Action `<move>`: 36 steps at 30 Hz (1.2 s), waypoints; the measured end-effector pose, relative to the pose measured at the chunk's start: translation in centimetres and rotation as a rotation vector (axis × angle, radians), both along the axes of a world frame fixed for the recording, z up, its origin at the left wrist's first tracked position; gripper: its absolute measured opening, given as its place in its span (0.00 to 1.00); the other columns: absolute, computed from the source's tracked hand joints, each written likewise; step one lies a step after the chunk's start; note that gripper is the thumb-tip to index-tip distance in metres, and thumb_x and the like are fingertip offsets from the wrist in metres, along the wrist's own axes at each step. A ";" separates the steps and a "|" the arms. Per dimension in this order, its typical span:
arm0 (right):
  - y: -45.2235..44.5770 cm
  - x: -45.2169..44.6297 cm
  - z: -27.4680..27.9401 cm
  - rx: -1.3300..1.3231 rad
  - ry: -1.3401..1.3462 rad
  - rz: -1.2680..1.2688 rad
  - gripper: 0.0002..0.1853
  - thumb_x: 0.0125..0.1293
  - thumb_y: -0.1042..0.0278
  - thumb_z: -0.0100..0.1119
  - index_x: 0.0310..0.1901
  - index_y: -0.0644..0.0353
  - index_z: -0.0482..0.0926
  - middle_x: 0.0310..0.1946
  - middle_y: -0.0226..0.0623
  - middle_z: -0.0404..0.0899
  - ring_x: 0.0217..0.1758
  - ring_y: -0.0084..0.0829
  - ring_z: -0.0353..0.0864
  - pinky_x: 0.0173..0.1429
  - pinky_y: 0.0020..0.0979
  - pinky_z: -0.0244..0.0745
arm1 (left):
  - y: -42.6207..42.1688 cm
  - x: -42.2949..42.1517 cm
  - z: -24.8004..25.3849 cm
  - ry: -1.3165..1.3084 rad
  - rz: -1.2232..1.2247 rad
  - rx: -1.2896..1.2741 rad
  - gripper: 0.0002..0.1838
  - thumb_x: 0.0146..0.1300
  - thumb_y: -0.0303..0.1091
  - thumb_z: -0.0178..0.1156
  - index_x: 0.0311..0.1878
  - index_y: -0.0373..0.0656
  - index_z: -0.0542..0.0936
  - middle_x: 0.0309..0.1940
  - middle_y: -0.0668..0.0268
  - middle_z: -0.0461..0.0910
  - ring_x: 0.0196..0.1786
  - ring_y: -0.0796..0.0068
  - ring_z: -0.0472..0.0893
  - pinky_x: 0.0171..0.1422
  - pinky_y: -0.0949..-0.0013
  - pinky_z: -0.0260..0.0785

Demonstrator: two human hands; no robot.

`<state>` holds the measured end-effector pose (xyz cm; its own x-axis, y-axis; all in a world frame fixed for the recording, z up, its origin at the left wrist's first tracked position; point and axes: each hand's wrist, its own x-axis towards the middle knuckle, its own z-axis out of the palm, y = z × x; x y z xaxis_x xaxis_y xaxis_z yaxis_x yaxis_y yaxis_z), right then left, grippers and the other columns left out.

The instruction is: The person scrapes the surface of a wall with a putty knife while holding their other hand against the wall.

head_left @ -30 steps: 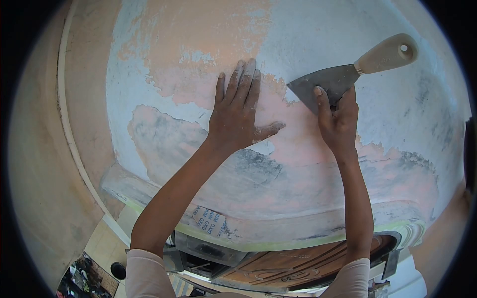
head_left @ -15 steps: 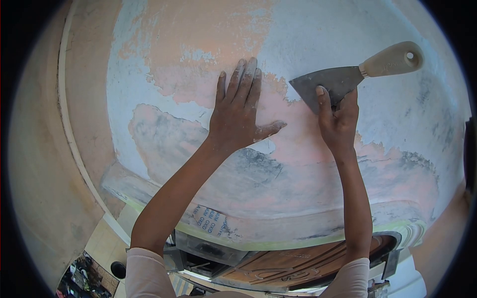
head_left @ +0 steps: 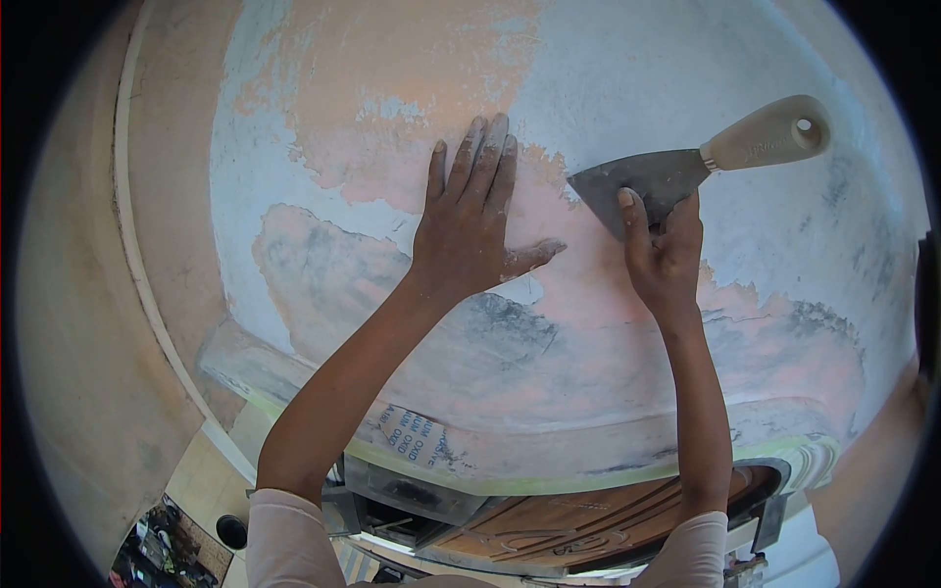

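Observation:
My left hand (head_left: 470, 211) lies flat on the patchy wall (head_left: 372, 294), fingers stretched upward and thumb out to the right, with pale dust on the fingertips. To its right, my right hand (head_left: 667, 250) grips a putty knife (head_left: 642, 178) by its dark triangular blade, thumb on the near face and the other fingers mostly hidden behind it. The knife's beige handle points up and to the right, and the blade's left corner lies by the edge of a peeled patch. Whether the blade touches the wall I cannot tell.
Peeled pink, white and grey patches cover the surface. Below is a ledge holding a piece of sandpaper with blue print (head_left: 414, 434) on its back. Further down are a carved brown wooden door (head_left: 578, 524), a black bucket (head_left: 232, 532) and a cluttered pile (head_left: 169, 551) on the floor.
My right hand has moved slightly down with the putty knife, and the handle has tilted a little. My left hand has stayed in place.

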<state>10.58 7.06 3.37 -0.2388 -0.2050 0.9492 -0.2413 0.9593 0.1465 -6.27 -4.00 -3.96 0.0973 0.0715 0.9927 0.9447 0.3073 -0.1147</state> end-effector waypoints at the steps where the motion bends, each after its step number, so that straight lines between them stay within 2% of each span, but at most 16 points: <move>1: -0.3 0.3 0.0 0.017 -0.046 -0.013 0.15 0.66 0.77 0.58 0.51 0.67 0.67 0.30 0.40 0.82 0.21 0.22 0.73 0.24 0.22 0.65 | 0.0 0.0 0.0 -0.001 -0.003 0.007 0.54 0.54 0.73 0.54 0.64 0.26 0.66 0.69 0.43 0.59 0.75 0.50 0.54 0.76 0.41 0.36; 2: -0.5 0.4 -0.1 0.031 -0.090 -0.026 0.15 0.66 0.76 0.58 0.51 0.67 0.67 0.29 0.40 0.81 0.21 0.22 0.73 0.24 0.22 0.65 | 0.0 0.1 0.0 -0.001 -0.005 0.010 0.54 0.54 0.73 0.54 0.64 0.26 0.66 0.69 0.43 0.59 0.75 0.50 0.54 0.76 0.41 0.36; 5: 0.1 -0.2 0.4 -0.054 0.025 0.045 0.15 0.66 0.75 0.58 0.52 0.67 0.67 0.28 0.40 0.81 0.20 0.22 0.72 0.24 0.22 0.65 | 0.0 0.0 0.1 -0.005 -0.008 0.000 0.55 0.53 0.73 0.55 0.64 0.26 0.66 0.69 0.43 0.59 0.75 0.50 0.54 0.76 0.41 0.36; 8: -0.5 0.0 -0.4 0.053 -0.074 0.007 0.16 0.67 0.75 0.57 0.52 0.67 0.67 0.28 0.39 0.81 0.19 0.22 0.72 0.23 0.22 0.65 | 0.1 0.0 0.0 -0.006 -0.006 0.003 0.55 0.53 0.73 0.55 0.65 0.26 0.65 0.69 0.43 0.59 0.75 0.49 0.54 0.76 0.41 0.37; 10: 0.0 -0.4 0.0 -0.015 0.000 0.044 0.15 0.67 0.75 0.57 0.51 0.67 0.67 0.27 0.39 0.81 0.18 0.21 0.71 0.23 0.22 0.64 | 0.0 -0.1 0.0 -0.002 -0.005 0.002 0.55 0.53 0.73 0.56 0.65 0.26 0.65 0.69 0.43 0.59 0.75 0.50 0.54 0.76 0.40 0.37; 14: -0.8 0.1 -0.7 0.071 -0.095 -0.055 0.12 0.68 0.73 0.57 0.48 0.66 0.68 0.27 0.37 0.81 0.17 0.20 0.69 0.23 0.22 0.63 | 0.0 0.0 0.1 -0.012 -0.018 -0.004 0.55 0.53 0.73 0.56 0.65 0.26 0.65 0.69 0.44 0.59 0.75 0.50 0.53 0.76 0.40 0.37; 17: -0.2 -0.2 0.2 -0.034 -0.017 -0.017 0.16 0.66 0.75 0.58 0.52 0.68 0.67 0.27 0.38 0.81 0.17 0.20 0.69 0.22 0.21 0.62 | 0.1 -0.1 0.0 -0.004 -0.018 0.005 0.55 0.53 0.74 0.55 0.65 0.26 0.65 0.70 0.44 0.59 0.76 0.50 0.53 0.76 0.41 0.37; 21: -0.9 -0.3 -1.0 0.094 -0.057 -0.045 0.15 0.67 0.76 0.57 0.53 0.68 0.67 0.27 0.39 0.81 0.18 0.21 0.71 0.23 0.21 0.63 | -0.1 0.1 0.0 -0.016 -0.003 -0.008 0.56 0.53 0.74 0.55 0.65 0.26 0.64 0.70 0.45 0.59 0.76 0.50 0.53 0.77 0.41 0.36; 22: -0.8 -0.2 -0.7 0.058 -0.084 -0.044 0.15 0.67 0.75 0.57 0.52 0.68 0.67 0.28 0.39 0.82 0.18 0.22 0.72 0.23 0.22 0.64 | -0.1 0.1 -0.1 -0.016 -0.001 -0.009 0.56 0.53 0.74 0.55 0.66 0.26 0.64 0.70 0.45 0.59 0.76 0.50 0.53 0.77 0.41 0.37; 25: 0.0 -0.9 0.5 0.043 0.095 0.018 0.19 0.65 0.76 0.58 0.55 0.69 0.66 0.28 0.40 0.82 0.18 0.22 0.73 0.23 0.22 0.64 | 0.0 0.0 0.0 -0.013 0.000 -0.004 0.55 0.53 0.74 0.55 0.66 0.27 0.64 0.70 0.45 0.58 0.76 0.50 0.53 0.77 0.41 0.37; 29: -1.2 -0.5 -0.4 0.036 -0.075 -0.028 0.14 0.67 0.76 0.57 0.51 0.66 0.67 0.29 0.39 0.82 0.18 0.20 0.71 0.22 0.21 0.62 | 0.0 0.2 -0.2 -0.016 0.007 -0.006 0.55 0.53 0.74 0.55 0.66 0.27 0.64 0.70 0.45 0.58 0.76 0.50 0.53 0.76 0.41 0.38; 33: -1.1 -1.3 0.4 -0.021 0.044 0.009 0.16 0.66 0.77 0.58 0.52 0.67 0.68 0.30 0.41 0.82 0.19 0.24 0.74 0.24 0.23 0.66 | -0.1 0.1 -0.1 -0.017 -0.002 -0.005 0.56 0.52 0.74 0.56 0.65 0.26 0.64 0.70 0.44 0.58 0.76 0.50 0.53 0.76 0.42 0.39; 34: -1.6 -1.5 -0.2 0.076 0.038 -0.031 0.16 0.66 0.77 0.57 0.53 0.67 0.67 0.31 0.42 0.83 0.21 0.26 0.77 0.26 0.24 0.68 | 0.0 0.1 -0.1 -0.020 -0.019 0.000 0.56 0.52 0.74 0.56 0.65 0.26 0.64 0.70 0.44 0.58 0.76 0.50 0.53 0.76 0.42 0.39; 36: -1.9 -1.4 0.4 0.065 -0.008 -0.049 0.17 0.66 0.77 0.57 0.54 0.67 0.66 0.32 0.43 0.83 0.22 0.28 0.78 0.26 0.24 0.69 | 0.0 0.0 -0.2 -0.029 -0.040 0.013 0.57 0.51 0.74 0.56 0.65 0.25 0.64 0.70 0.44 0.58 0.76 0.50 0.53 0.76 0.42 0.39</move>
